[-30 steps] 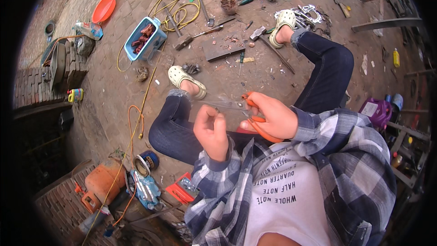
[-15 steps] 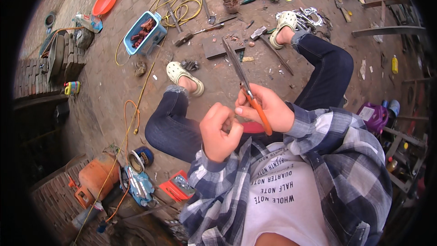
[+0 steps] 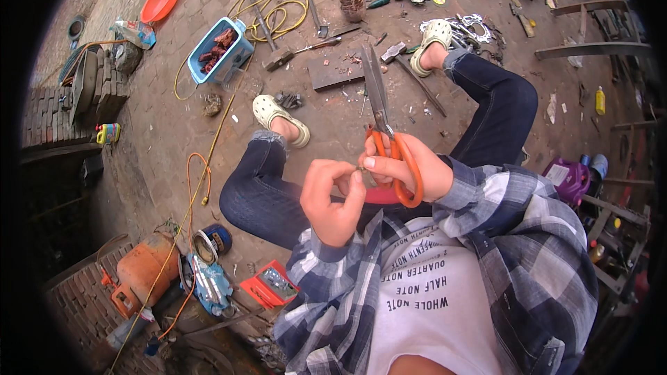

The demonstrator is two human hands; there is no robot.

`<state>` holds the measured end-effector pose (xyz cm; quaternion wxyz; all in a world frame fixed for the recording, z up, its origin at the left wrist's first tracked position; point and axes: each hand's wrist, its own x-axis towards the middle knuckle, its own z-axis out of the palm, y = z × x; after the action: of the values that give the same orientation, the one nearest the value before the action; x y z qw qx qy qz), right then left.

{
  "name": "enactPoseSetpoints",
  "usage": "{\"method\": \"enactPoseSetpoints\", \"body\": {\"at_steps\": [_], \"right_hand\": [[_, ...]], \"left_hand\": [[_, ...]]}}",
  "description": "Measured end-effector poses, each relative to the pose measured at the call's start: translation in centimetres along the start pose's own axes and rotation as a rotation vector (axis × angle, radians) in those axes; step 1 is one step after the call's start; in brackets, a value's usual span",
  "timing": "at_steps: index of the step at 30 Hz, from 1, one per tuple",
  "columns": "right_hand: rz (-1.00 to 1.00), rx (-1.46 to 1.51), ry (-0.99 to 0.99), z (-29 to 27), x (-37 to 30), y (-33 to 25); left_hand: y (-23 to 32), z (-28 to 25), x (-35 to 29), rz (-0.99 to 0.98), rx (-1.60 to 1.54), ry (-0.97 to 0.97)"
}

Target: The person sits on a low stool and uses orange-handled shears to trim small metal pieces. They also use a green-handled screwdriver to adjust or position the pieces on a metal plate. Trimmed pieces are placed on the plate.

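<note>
In front of my lap, my right hand [image 3: 429, 172] grips a pair of scissors [image 3: 376, 90] with orange handles. The dark blades point away from me, toward the floor between my feet, and are slightly parted. My left hand [image 3: 332, 198] is closed in a pinch, its fingertips meeting my right thumb and forefinger. Between those fingertips is a tiny dark piece, too small to name. Beyond the blades, a flat dark metal block [image 3: 328, 78] lies on the ground with small reddish scraps on it.
A blue basin [image 3: 241, 54] of reddish-brown pieces stands beyond my left foot, near a coiled yellow hose [image 3: 306, 8]. Hammers [image 3: 415, 78] lie between my feet. An orange gas cylinder [image 3: 149, 264] and a red case [image 3: 258, 293] are at lower left. Metal racks [image 3: 597, 47] stand at right.
The scissors have turned in my right hand, so both handle loops now show and the blades have parted a little. My left fingertips have come up against my right ones.
</note>
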<state>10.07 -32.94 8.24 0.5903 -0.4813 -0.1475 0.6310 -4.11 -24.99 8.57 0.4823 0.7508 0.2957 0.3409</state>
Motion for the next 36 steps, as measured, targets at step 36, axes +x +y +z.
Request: {"method": "enactPoseSetpoints", "body": {"at_steps": [36], "right_hand": [[-0.137, -0.462, 0.046, -1.5, -2.4, 1.7]], "left_hand": [[1.0, -0.2, -0.3, -0.374, -0.47, 0.121]]}}
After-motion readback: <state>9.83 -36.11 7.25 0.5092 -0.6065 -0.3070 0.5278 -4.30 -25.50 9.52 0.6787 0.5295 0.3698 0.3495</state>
